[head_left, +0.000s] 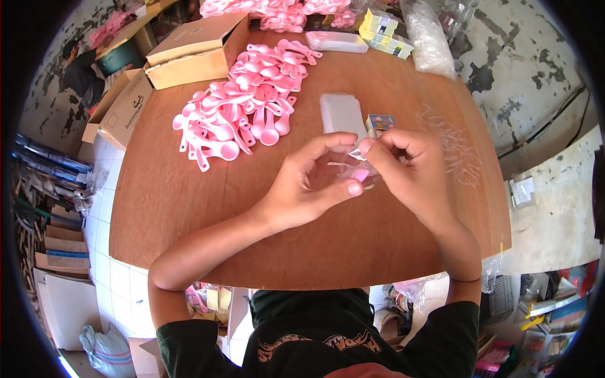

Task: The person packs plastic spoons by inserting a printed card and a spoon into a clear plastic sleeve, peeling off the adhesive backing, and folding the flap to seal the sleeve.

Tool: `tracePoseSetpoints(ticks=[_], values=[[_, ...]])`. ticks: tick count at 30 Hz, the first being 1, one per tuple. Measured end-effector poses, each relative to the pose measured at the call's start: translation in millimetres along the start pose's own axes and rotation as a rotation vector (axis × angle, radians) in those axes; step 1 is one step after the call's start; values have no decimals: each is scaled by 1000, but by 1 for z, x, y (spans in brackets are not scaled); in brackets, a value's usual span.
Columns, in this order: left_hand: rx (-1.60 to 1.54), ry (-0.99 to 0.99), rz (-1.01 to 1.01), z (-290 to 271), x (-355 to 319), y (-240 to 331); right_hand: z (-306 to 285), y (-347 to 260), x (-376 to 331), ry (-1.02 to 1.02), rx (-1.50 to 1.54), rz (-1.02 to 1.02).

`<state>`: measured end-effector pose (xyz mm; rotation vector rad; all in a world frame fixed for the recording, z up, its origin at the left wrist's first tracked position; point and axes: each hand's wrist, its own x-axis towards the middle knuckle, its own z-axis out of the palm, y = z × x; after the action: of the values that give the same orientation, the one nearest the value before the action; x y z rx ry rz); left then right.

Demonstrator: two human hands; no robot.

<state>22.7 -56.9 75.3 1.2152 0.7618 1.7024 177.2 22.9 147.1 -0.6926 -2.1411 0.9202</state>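
Over the middle of the brown table, my left hand (299, 183) holds a small clear plastic bag (343, 169) between its thumb and fingers. Something pink (360, 174) shows inside the bag, its shape mostly hidden. The thumb and forefinger of my right hand (413, 167) pinch the bag's upper edge. Just beyond my hands lies a stack of flat clear bags (341, 113), and beside it a small stack of colourful printed cards (381, 123), partly covered by my right hand. A large heap of pink plastic spoons (246, 94) spreads to the left.
Thin clear strips (450, 145) lie scattered at the table's right. Along the back are a cardboard box (198, 53), a pack of clear film (337, 42), yellowish card stacks (386, 34), a plastic roll (428, 41) and more pink spoons (277, 12).
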Motion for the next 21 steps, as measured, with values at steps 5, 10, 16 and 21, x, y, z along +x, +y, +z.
tracePoseSetpoints(ticks=[5,10,16,21], values=[[81,-5,2,-6,2,1,7,3,2,49,-25,-52],[173,17,-128,-7,0,4,7,6,7,122,-241,-489],[248,-31,-184,-11,-2,-1,4,6,1,16,-454,-534],[411,-175,-278,-10,-2,8,3,7,-3,-58,-611,-603]])
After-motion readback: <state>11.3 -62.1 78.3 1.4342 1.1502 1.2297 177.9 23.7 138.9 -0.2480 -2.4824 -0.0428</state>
